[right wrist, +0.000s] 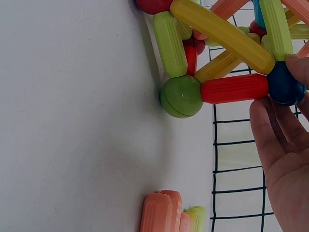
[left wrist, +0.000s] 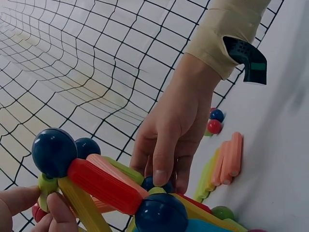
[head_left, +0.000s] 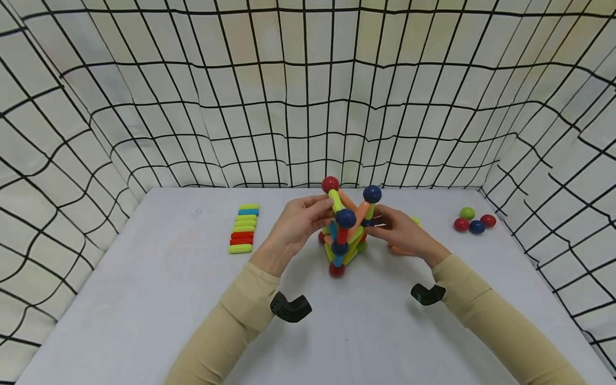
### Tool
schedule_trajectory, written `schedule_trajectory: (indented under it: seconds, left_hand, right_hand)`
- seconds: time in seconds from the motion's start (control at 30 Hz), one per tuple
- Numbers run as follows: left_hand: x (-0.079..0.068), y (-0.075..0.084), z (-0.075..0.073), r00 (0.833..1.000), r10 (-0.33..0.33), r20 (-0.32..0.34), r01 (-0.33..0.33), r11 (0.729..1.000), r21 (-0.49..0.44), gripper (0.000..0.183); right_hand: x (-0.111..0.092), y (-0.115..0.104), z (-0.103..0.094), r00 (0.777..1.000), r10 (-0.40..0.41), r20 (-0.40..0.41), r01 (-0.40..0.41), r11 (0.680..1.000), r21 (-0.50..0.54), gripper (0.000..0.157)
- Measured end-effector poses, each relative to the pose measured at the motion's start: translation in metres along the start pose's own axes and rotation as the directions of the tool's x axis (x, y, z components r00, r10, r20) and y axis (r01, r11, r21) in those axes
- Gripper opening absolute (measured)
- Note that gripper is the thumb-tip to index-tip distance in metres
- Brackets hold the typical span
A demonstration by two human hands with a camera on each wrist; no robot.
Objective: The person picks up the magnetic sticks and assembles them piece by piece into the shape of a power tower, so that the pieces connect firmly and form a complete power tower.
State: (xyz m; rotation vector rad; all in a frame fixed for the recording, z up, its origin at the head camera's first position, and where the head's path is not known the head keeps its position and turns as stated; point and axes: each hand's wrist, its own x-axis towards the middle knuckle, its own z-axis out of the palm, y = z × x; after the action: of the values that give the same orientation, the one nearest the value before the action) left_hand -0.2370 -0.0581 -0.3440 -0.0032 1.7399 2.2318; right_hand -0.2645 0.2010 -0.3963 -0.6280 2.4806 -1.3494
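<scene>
A standing frame of magnetic sticks and balls point(head_left: 337, 269) is between both hands in the head view. My left hand point(head_left: 300, 222) pinches a yellow-green stick point(head_left: 336, 201) near its top, between a red ball point(head_left: 330, 184) and a dark blue ball point(head_left: 345, 218). In the left wrist view, its fingertips point(left wrist: 60, 212) grip that stick right under the blue ball point(left wrist: 54, 152). On the opposite side, my right hand point(head_left: 401, 230) holds a lower dark blue ball point(right wrist: 285, 84) between thumb and fingers. A red stick point(right wrist: 235, 89) links this ball to a green ball point(right wrist: 181, 96).
Several yellow-green, red and blue sticks point(head_left: 242, 235) lie in a column on the left of the white table point(head_left: 144, 299). Loose balls point(head_left: 477, 227) sit at the right. Orange sticks point(left wrist: 235, 153) lie behind the right hand. Black-gridded netting point(head_left: 308, 85) surrounds the table.
</scene>
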Motion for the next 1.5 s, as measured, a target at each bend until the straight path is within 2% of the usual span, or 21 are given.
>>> schedule_trajectory:
  seconds: [0.37,0.43,0.5,0.57,0.67,0.73,0.83,0.93,1.0,1.07,1.17,1.23,1.33,1.37,1.43,1.5]
  left_hand:
    - [0.000,-0.002,0.005,1.000,0.006,-0.008,-0.006,1.000,0.003,0.038]
    - [-0.002,-0.004,0.005,0.999,0.029,-0.025,-0.028,0.999,0.043,0.038]
    - [-0.007,-0.007,0.006,0.996,0.080,-0.049,-0.075,0.991,0.113,0.038]
    - [-0.013,-0.012,0.009,0.987,0.151,-0.058,-0.135,0.968,0.212,0.038]
    - [-0.023,-0.024,0.012,0.965,0.260,-0.024,-0.230,0.890,0.395,0.038]
    - [-0.028,-0.032,0.013,0.950,0.310,0.030,-0.284,0.821,0.495,0.039]
    - [-0.031,-0.044,0.014,0.930,0.354,0.097,-0.334,0.708,0.623,0.044]
    - [-0.030,-0.051,0.015,0.919,0.373,0.130,-0.349,0.614,0.708,0.043]
    - [-0.028,-0.054,0.014,0.918,0.375,0.128,-0.337,0.568,0.751,0.040]
    - [-0.027,-0.054,0.013,0.914,0.384,0.128,-0.333,0.534,0.777,0.037]
    - [-0.024,-0.051,0.009,0.903,0.415,0.110,-0.324,0.489,0.810,0.034]
    - [-0.021,-0.049,0.005,0.889,0.449,0.094,-0.321,0.463,0.826,0.032]
    - [-0.013,-0.048,-0.004,0.866,0.497,0.048,-0.308,0.456,0.835,0.026]
    - [-0.009,-0.048,-0.007,0.857,0.514,0.031,-0.309,0.465,0.830,0.024]
    - [-0.002,-0.048,-0.012,0.844,0.536,0.000,-0.313,0.493,0.812,0.021]
    - [0.005,-0.049,-0.018,0.839,0.543,-0.022,-0.323,0.532,0.783,0.019]
  right_hand:
    - [-0.001,0.002,-0.001,1.000,0.001,-0.003,-0.001,1.000,0.008,0.048]
    - [-0.001,0.001,0.000,1.000,-0.004,-0.004,0.004,1.000,0.008,0.047]
    - [0.000,0.000,0.000,1.000,-0.013,-0.003,0.013,1.000,0.003,0.046]
    - [0.000,0.000,0.000,1.000,-0.014,-0.005,0.014,1.000,0.006,0.044]
    - [0.000,0.000,0.000,1.000,-0.018,0.001,0.018,1.000,0.021,0.045]
    - [0.000,0.001,0.001,1.000,-0.020,0.004,0.019,0.999,0.029,0.046]
    - [0.000,0.001,0.001,1.000,-0.026,0.002,0.026,0.999,0.032,0.045]
    - [0.000,0.001,0.001,1.000,-0.023,-0.002,0.023,0.999,0.031,0.045]
    - [0.000,0.002,0.002,1.000,-0.019,-0.004,0.019,0.999,0.032,0.046]
    - [0.000,0.003,0.003,1.000,-0.009,-0.008,0.009,0.999,0.032,0.048]
    - [-0.001,0.002,0.004,1.000,0.014,-0.027,-0.014,1.000,0.024,0.050]
    - [-0.003,0.000,0.005,0.998,0.039,-0.044,-0.038,0.999,0.028,0.050]
    - [-0.006,-0.006,0.009,0.996,0.071,-0.058,-0.069,0.997,0.029,0.050]
    - [-0.007,-0.008,0.011,0.996,0.072,-0.053,-0.071,0.997,0.032,0.050]
    - [-0.010,-0.012,0.015,0.997,0.073,-0.031,-0.072,0.997,0.035,0.049]
    - [-0.013,-0.015,0.017,0.998,0.053,0.014,-0.054,0.998,0.028,0.046]
